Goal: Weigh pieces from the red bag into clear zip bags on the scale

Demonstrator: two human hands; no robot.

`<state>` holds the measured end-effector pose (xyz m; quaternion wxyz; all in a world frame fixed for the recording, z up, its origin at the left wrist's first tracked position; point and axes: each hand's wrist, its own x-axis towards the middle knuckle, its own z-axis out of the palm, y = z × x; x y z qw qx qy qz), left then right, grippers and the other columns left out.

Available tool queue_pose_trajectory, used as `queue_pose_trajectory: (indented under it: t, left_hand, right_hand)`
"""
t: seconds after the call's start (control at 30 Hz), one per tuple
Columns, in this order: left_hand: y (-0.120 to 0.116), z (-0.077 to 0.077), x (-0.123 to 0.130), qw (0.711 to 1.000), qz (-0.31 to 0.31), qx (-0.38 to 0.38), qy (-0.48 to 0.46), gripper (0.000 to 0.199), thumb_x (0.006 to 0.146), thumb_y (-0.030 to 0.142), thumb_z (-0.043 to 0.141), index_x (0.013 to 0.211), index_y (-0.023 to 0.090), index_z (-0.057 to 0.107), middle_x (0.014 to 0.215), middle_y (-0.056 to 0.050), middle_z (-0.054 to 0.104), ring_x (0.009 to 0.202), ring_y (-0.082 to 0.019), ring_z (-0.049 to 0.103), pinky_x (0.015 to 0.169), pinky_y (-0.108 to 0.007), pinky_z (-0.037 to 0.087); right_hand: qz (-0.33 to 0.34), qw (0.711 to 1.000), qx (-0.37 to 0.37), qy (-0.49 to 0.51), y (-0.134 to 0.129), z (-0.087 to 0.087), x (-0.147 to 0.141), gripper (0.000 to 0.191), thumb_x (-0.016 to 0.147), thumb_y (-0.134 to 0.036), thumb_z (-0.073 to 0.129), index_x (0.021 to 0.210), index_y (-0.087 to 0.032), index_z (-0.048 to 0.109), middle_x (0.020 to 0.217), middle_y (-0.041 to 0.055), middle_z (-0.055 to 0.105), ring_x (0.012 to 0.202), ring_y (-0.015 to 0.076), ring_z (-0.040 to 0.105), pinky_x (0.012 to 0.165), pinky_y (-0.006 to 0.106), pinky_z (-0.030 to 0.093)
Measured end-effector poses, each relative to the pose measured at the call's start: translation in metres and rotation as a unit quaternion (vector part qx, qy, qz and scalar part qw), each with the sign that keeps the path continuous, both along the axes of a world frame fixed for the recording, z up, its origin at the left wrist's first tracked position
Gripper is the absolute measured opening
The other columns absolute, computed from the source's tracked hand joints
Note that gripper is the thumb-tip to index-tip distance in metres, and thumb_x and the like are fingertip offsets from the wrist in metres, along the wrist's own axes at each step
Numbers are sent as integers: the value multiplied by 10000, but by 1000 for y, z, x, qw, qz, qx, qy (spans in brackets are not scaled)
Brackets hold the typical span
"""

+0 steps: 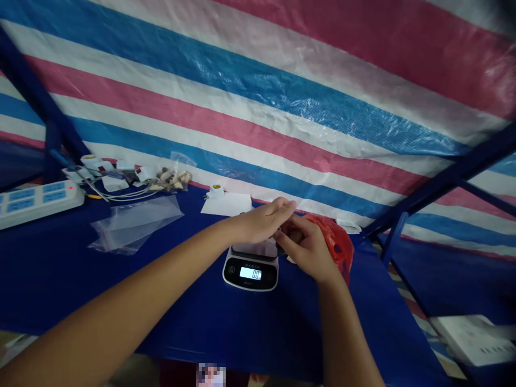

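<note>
A small kitchen scale (pixel 250 273) stands on the blue table with its display lit and reading 0.0. Just above its platform, my left hand (pixel 266 221) is stretched out with the fingers straight and nothing visible in it. My right hand (pixel 308 244) is curled at the scale's right side, its fingertips close under the left hand. Something brownish shows between the right thumb and fingers, too hidden to name. Behind that hand lies a crumpled red plastic bag (pixel 336 239), partly covered by it.
Flat clear zip bags (pixel 137 223) lie on the left of the blue table (pixel 193 312). Farther back are a bag of pale, irregular pieces (pixel 173 177), white plugs with cables, and a white sheet (pixel 231 204). A power strip (pixel 44 201) sits far left; striped sheeting hangs behind.
</note>
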<state>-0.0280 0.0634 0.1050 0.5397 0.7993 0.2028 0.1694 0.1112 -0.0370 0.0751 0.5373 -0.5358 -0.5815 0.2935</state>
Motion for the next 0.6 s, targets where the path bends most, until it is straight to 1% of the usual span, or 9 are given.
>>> queue_pose_trajectory:
  t: [0.1,0.2,0.27,0.3,0.33,0.4,0.5,0.57,0.6]
  left_hand:
    - [-4,8,13,1000,-2,27,14,519,993,675,261,1119,219,474,782,-16,551,658,-145,505,582,-286,418]
    - [7,16,13,998,-1,46,51,574,975,695,285,1179,209,513,789,-43,609,640,-168,534,558,-303,404]
    - [20,16,5,994,43,96,38,573,983,673,285,1147,202,567,888,-72,655,692,-179,573,605,-314,431]
    - [28,12,-1,987,84,136,20,553,995,642,282,1107,200,593,951,-80,668,747,-185,592,657,-322,453]
    - [35,6,-9,976,125,180,3,516,1006,603,296,1073,199,610,999,-81,675,822,-194,606,728,-334,472]
    - [46,-15,-26,952,162,260,5,385,989,519,420,1044,202,631,1076,-78,679,970,-221,605,859,-368,481]
    - [51,-55,-47,945,138,294,19,276,962,405,500,1110,217,639,1216,-81,662,1198,-249,548,1038,-422,437]
    - [49,-78,-56,944,149,295,10,260,967,381,498,1118,219,633,1223,-80,660,1231,-244,531,1076,-434,422]
    - [47,-87,-58,943,150,296,6,256,969,374,498,1122,218,631,1225,-81,657,1236,-242,528,1082,-437,422]
  right_hand:
    - [-41,997,46,-44,3,-2,-2,45,813,-236,766,852,-222,784,689,-6,647,606,133,533,552,239,411]
    - [-89,990,64,-92,3,-3,11,115,879,-288,694,906,-241,795,787,19,712,673,160,602,609,266,456]
    - [-157,981,38,-107,0,-3,29,155,876,-340,688,903,-240,802,786,26,736,650,167,625,600,277,466]
    - [-195,975,6,-110,-2,-3,41,163,850,-358,707,874,-230,805,744,26,735,612,168,623,577,279,459]
    - [-227,967,-36,-110,-4,-4,54,167,812,-370,734,823,-218,803,677,22,719,563,165,607,544,276,441]
    - [-252,954,-119,-109,-8,-8,78,184,741,-381,773,716,-199,789,543,5,657,472,149,545,480,266,380]
    - [-204,952,-195,-117,-7,-19,94,207,702,-378,772,606,-196,755,491,-14,608,444,125,481,450,252,320]
    - [-165,950,-226,-139,-1,-25,89,228,705,-351,749,535,-202,712,481,-26,584,451,114,459,447,243,304]
    - [-149,949,-237,-146,3,-27,84,242,709,-336,737,511,-205,691,478,-30,575,457,111,456,449,238,301]
